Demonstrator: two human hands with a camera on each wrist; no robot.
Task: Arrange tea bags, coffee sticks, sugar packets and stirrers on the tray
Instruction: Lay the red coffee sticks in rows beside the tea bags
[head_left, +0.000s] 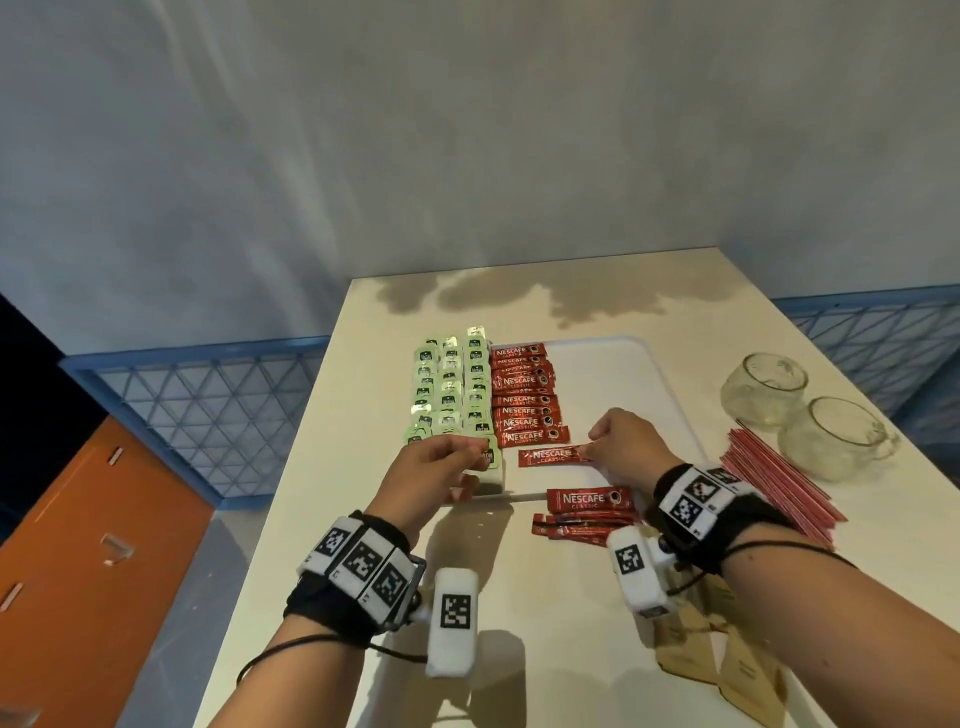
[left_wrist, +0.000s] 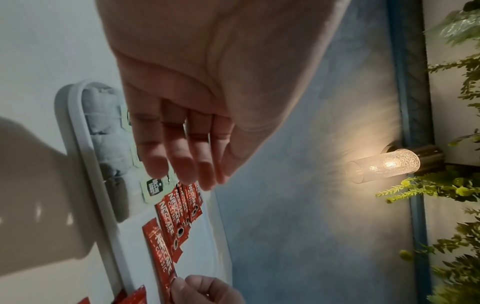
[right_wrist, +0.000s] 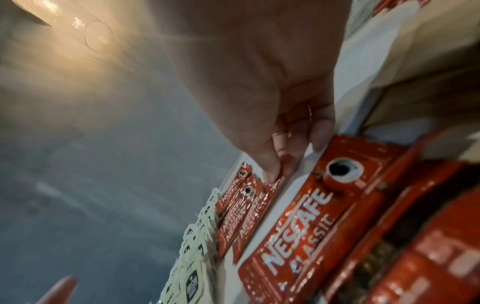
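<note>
1. on the white desk (head_left: 322, 519) lies a white tray (head_left: 613, 364) with a raised rim, and both hands work at its near end.
2. green-tagged tea bags (head_left: 449, 384) fill the tray's left side in three close columns.
3. just right of them, red coffee sticks (head_left: 524, 397) lie crosswise in one overlapping column.
4. the right hand (head_left: 626, 441) pinches the right end of a single coffee stick (head_left: 553, 456) between thumb and fingertip; the stick lies crosswise on the tray, just nearer than the column.
5. the left hand (head_left: 434, 470) hovers over the nearest tea bags with its fingers (left_wrist: 182, 160) straight, close together and pointing down; from the wrist view it holds nothing.
6. a loose pile of coffee sticks (head_left: 587, 512) sits on the desk just off the tray's near edge, by the right wrist.
7. red stirrers (head_left: 774, 478) lie in a bundle on the desk right of the tray.
8. two clear glass cups (head_left: 800, 410) stand beyond the stirrers, side by side.
9. brown paper packets (head_left: 727, 654) lie under the right forearm, near the desk's front; their print is unreadable.
</note>
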